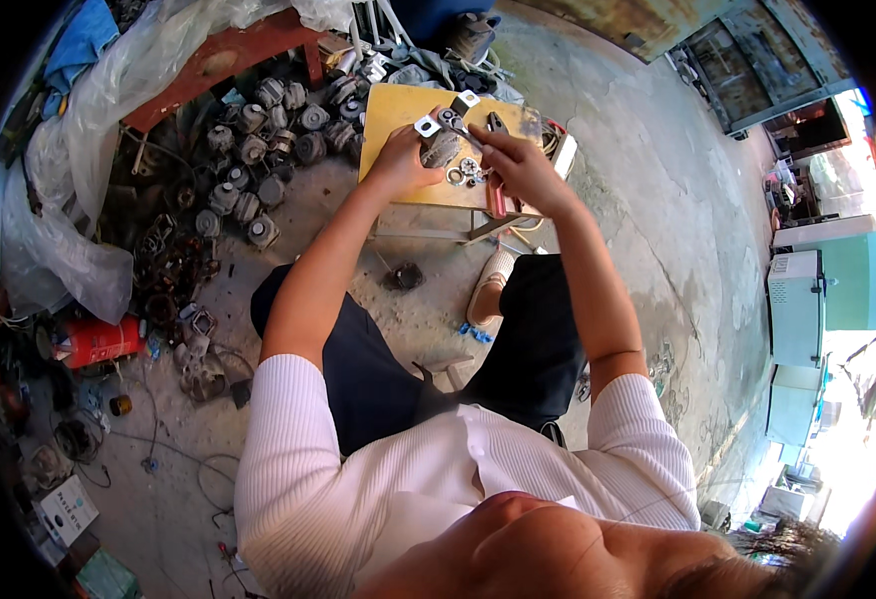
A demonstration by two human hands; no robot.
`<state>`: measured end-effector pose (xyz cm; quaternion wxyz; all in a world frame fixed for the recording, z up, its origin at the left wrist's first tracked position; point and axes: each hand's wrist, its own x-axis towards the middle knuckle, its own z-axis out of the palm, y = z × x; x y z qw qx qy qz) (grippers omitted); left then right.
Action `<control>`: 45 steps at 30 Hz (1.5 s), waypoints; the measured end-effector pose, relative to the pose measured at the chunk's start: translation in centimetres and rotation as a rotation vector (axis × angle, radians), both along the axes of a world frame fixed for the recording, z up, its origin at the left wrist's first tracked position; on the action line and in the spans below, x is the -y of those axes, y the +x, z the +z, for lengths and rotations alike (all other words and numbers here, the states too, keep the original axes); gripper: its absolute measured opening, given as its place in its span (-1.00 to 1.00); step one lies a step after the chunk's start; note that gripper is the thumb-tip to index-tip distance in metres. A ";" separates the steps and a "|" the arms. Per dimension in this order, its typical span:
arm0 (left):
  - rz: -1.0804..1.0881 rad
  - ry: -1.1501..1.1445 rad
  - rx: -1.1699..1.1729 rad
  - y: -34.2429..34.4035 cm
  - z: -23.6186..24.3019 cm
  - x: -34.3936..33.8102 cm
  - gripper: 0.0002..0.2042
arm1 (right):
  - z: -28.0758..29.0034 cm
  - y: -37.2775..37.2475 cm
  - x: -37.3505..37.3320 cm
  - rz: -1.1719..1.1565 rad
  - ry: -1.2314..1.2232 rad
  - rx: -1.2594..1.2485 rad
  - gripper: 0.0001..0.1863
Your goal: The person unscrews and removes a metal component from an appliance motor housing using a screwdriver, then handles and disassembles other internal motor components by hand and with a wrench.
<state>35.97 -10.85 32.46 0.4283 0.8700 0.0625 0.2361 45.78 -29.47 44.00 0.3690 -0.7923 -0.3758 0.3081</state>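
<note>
Over a small yellow-topped table [398, 105], my left hand [401, 163] is closed around a rounded grey metal part [442, 152]. Silver bracket tabs [426, 126] with holes stick out at its far end. My right hand [523, 170] grips a metal wrench [463, 128], whose rounded head lies against or just over the part near the tabs; the exact contact is too small to tell. Metal rings and small fittings [456, 176] lie on the tabletop between my hands. Below my right hand is a red-handled tool [498, 200], and pliers [497, 122] rest beyond it.
Many round metal motor-like parts [253, 150] are heaped on the floor left of the table. Cables [555, 140] hang at its right edge. A red container [98, 341] and loose wires lie at far left. One dark round piece [405, 276] sits on the floor before the table.
</note>
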 end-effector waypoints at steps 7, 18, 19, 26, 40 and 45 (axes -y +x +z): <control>-0.037 -0.017 -0.034 0.3 0.3 -0.4 -0.05 | -0.2 5.7 0.5 0.277 0.028 0.352 -0.63; -0.012 -0.005 -0.010 0.7 -1.0 -0.6 0.05 | -2.6 -2.8 2.0 -0.231 0.553 0.443 -0.67; 0.007 0.035 0.007 0.8 -1.4 -0.6 0.08 | -3.3 -3.0 2.2 -0.282 0.665 0.564 -0.68; 0.158 0.152 -0.122 -0.2 0.5 0.4 0.22 | -9.7 3.5 3.6 -0.455 0.205 0.873 -0.71; 0.329 0.151 0.111 -3.2 3.1 1.2 -0.43 | -2.8 0.2 -3.4 -0.005 0.473 1.061 -0.86; 0.348 0.140 0.076 -2.8 3.3 1.4 -0.52 | -3.0 1.0 -5.8 0.119 0.268 1.285 -0.92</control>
